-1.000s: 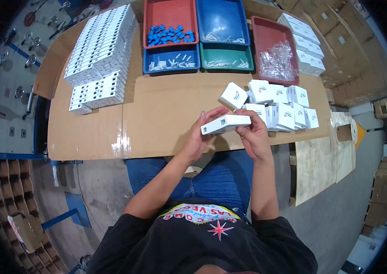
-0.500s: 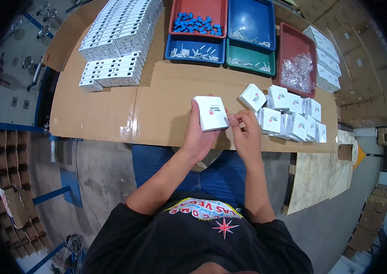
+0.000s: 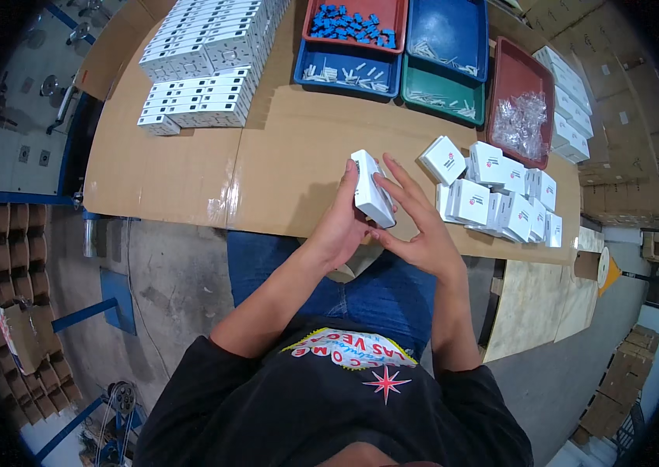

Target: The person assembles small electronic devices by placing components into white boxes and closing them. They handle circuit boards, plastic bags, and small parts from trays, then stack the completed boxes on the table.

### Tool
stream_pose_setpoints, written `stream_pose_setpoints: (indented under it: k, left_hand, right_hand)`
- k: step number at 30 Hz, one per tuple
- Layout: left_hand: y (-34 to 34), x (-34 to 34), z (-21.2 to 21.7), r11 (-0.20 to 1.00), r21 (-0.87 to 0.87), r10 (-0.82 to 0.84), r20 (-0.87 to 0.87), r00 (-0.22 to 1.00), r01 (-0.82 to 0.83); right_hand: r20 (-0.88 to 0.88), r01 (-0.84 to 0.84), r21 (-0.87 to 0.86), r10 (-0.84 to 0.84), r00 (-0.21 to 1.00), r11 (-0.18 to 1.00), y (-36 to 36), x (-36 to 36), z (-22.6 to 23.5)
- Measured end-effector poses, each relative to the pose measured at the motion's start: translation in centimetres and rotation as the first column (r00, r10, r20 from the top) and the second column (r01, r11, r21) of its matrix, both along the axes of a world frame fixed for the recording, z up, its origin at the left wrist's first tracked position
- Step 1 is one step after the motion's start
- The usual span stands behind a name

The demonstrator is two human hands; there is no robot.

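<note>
A small white square box (image 3: 373, 191) with a printed mark is held over the table's near edge, tilted so that its narrow side shows. My left hand (image 3: 339, 226) is closed around its left side, the thumb along the upper left edge. From the right, my right hand (image 3: 424, 229) has its fingertips against the box's right face and its thumb near the lower corner; the index finger sticks out. Right of my hands lies a loose heap of similar white boxes (image 3: 471, 202), with one tilted box (image 3: 444, 160) at its upper left.
Tall stacks of white units (image 3: 197, 101) stand at the far left of the cardboard-covered table (image 3: 166, 183). At the back are a red tray of blue pieces (image 3: 351, 27), blue (image 3: 345, 71) and green (image 3: 440, 100) trays of small pale parts, and a red tray of clear plastic pieces (image 3: 520, 124).
The white box has turned from lying face up to standing on a tilt. My right hand has gone from a pinch at its corner to fingers spread against its face.
</note>
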State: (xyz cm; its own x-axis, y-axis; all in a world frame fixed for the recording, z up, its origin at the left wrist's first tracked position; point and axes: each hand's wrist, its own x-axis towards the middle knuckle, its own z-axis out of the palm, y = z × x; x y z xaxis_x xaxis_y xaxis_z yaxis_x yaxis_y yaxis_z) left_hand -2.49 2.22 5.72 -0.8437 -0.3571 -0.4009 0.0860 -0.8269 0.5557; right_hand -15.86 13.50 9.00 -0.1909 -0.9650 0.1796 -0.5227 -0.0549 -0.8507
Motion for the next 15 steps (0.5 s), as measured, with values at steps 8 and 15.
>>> stream_pose_setpoints:
  k: [8, 15]
  left_hand:
    - [1.3, -0.1, -0.6, 0.849, -0.481, 0.173, -0.133, 0.976, -0.216]
    - [-1.1, 0.9, 0.7, 0.995, -0.100, 0.008, 0.055, 0.998, -0.002]
  right_hand:
    - [0.049, 0.039, -0.089, -0.035, 0.998, 0.995, -0.3, 0.1, -1.0]
    - [-0.021, 0.062, 0.000, -0.062, 0.998, 0.998, -0.2, 0.3, -0.9]
